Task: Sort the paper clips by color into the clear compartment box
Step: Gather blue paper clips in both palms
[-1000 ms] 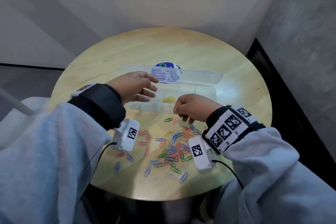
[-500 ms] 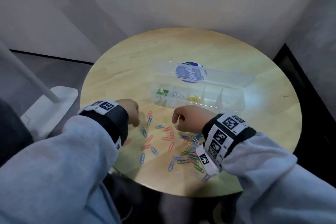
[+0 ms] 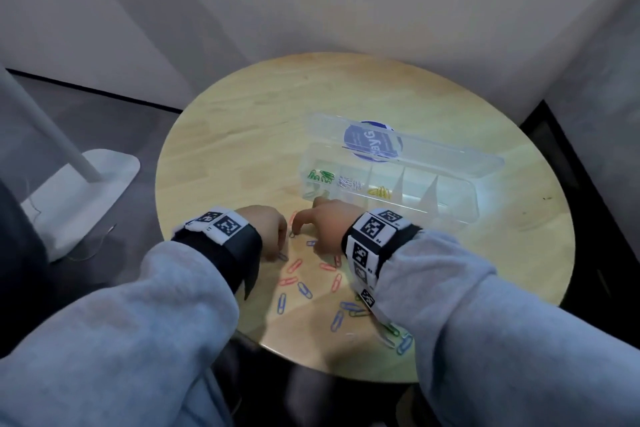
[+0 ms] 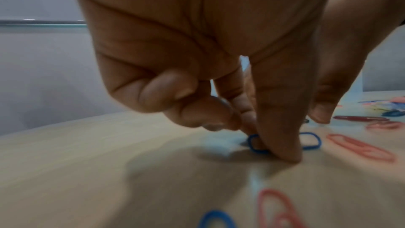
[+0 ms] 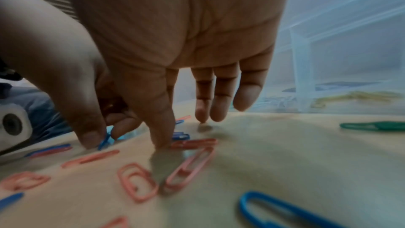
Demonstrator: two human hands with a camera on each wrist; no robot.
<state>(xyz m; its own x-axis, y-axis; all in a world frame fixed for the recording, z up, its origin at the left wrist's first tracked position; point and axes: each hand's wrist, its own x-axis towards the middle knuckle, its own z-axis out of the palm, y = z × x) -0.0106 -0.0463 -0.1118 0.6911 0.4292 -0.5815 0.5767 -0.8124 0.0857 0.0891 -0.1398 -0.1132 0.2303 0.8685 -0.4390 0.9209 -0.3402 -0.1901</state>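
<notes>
The clear compartment box (image 3: 415, 209) stands open at the middle right of the round table, its lid (image 3: 436, 153) tipped back. From the left, its compartments hold green clips (image 3: 320, 175), pale clips (image 3: 349, 182) and yellow clips (image 3: 379, 191). Pink clips (image 3: 294, 265) and blue clips (image 3: 304, 290) lie loose near the front edge. My left hand (image 3: 272, 231) (image 4: 269, 145) pinches a blue clip (image 4: 254, 146) that lies on the wood. My right hand (image 3: 325, 226) (image 5: 127, 143) is close beside it, fingers straight, with the index fingertip (image 5: 162, 143) pressing at the end of a pink clip (image 5: 195, 143).
More blue and green clips (image 3: 393, 329) lie by the table's front right edge, partly under my right sleeve. A green clip (image 5: 372, 126) lies in front of the box. A white stand base (image 3: 86, 198) sits on the floor to the left. Walls close in behind and to the right.
My left hand left the box and came down onto the loose clips at the front. The right hand slid left, so the hands now work side by side.
</notes>
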